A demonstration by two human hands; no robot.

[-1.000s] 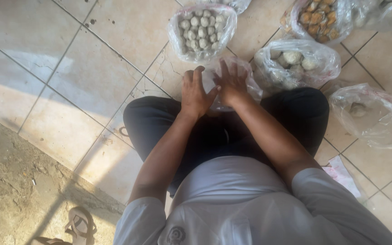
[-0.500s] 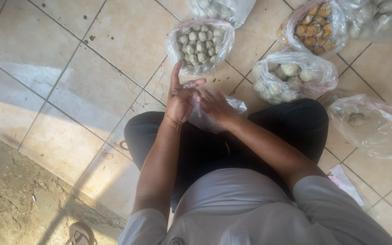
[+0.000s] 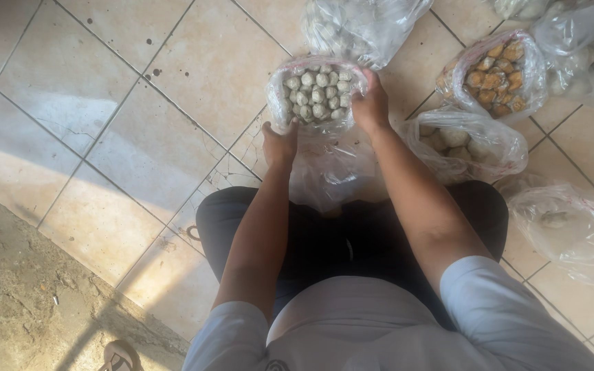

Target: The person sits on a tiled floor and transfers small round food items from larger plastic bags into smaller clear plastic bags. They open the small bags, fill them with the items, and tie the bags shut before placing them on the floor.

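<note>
We observe the left hand (image 3: 280, 143) closed on the near-left edge of the bag of pale balls (image 3: 315, 94), fingers curled into the plastic. The right hand (image 3: 370, 104) grips the bag's right rim, fingers folded over the edge. This bag stands on the tiled floor (image 3: 139, 103), just beyond the person's knees, its mouth open and the small round pale pieces visible inside. An empty clear bag (image 3: 328, 172) lies between the two forearms, touching the near side of the held bag. To the right sit a bag of larger pale lumps (image 3: 465, 143) and, farther off, a bag of brown pieces (image 3: 495, 72). A nearly empty bag (image 3: 572, 230) lies near right. Another bag (image 3: 362, 24) sits just beyond the held one.
</note>
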